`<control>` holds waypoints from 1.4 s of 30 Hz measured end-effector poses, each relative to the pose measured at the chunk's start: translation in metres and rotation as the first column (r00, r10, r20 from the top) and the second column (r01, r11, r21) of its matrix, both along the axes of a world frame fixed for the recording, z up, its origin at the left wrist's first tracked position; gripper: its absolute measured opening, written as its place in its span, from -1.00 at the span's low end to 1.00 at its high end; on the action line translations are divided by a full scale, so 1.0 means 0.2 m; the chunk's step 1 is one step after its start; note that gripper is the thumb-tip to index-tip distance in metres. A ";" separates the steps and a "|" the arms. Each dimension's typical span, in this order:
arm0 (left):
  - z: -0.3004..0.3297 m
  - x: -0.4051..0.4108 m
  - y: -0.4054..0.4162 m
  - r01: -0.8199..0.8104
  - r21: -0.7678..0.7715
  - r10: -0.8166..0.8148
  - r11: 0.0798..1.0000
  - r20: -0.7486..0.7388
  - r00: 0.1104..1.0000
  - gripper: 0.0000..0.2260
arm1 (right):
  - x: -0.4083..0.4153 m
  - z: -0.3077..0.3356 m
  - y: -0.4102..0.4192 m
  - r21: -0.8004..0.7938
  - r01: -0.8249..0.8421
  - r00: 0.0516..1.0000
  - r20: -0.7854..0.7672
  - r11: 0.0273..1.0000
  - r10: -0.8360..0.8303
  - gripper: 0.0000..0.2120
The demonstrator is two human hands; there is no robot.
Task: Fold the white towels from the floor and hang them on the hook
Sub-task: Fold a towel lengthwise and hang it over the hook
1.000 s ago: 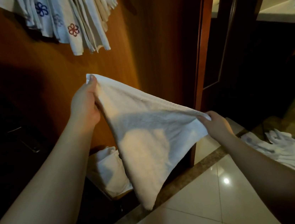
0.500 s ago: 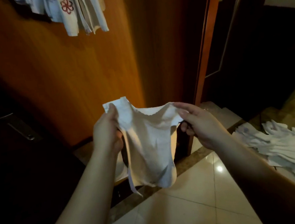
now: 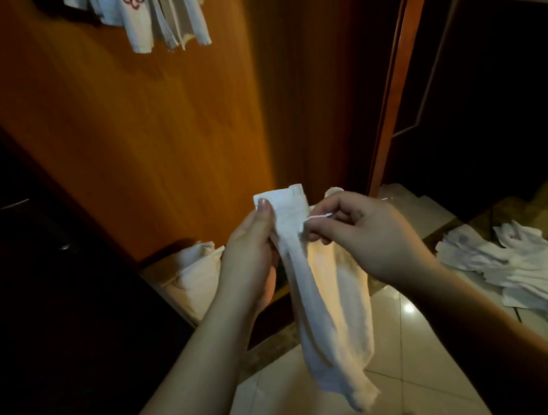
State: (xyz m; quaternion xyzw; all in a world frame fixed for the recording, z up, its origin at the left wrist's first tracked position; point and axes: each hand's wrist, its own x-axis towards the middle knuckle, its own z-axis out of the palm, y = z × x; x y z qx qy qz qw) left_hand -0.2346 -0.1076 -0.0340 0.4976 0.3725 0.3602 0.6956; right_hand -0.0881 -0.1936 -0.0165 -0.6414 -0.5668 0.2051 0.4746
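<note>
A white towel (image 3: 333, 310) hangs folded into a narrow strip in front of me, over the tiled floor. My left hand (image 3: 250, 262) grips its top end, thumb on the upper corner. Just to the right, my right hand (image 3: 361, 231) pinches the towel's other top edge between thumb and fingers. Several white towels (image 3: 536, 271) lie in a loose heap on the floor at the right. More towels (image 3: 158, 11), some with a flower print, hang at the top of the wooden wall; the hook itself is out of view.
A wooden wall panel (image 3: 154, 146) stands straight ahead, with a door frame (image 3: 394, 72) to its right and a dark doorway beyond. A white cloth bundle (image 3: 194, 275) sits at the wall's foot. Dark furniture with a handle (image 3: 15, 204) fills the left side.
My hands came together from a wide spread, bringing the towel's two top corners side by side. The towel went from an open sheet to a narrow hanging strip, and it sits lower in view.
</note>
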 end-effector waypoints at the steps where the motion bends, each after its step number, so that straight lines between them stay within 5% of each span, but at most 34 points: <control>1: 0.00 0.00 0.00 0.019 0.015 -0.019 1.000 -0.010 1.000 -0.65 | -0.01 0.03 -0.01 0.026 -0.027 0.999 -0.032 0.999 0.028 -0.97; 10: 0.04 0.03 -0.04 0.232 0.154 -0.227 0.961 -0.050 0.973 -0.62 | -0.05 0.10 0.03 0.023 0.000 0.998 -0.069 1.000 0.002 -0.91; 18: 0.09 0.02 -0.01 0.304 0.161 -0.318 0.939 0.068 0.946 -0.56 | -0.08 0.11 0.04 0.089 0.072 0.978 -0.203 0.993 -0.052 -0.91; 32: 0.16 0.01 0.01 0.312 0.212 -0.342 0.926 0.122 0.932 -0.58 | -0.07 0.16 0.06 0.105 0.108 0.969 -0.232 0.989 -0.082 -0.97; 42: 0.17 0.04 -0.06 0.135 0.325 -0.182 0.936 0.118 0.976 -0.66 | -0.10 0.17 0.05 0.211 0.141 0.966 -0.242 0.967 -0.089 -0.88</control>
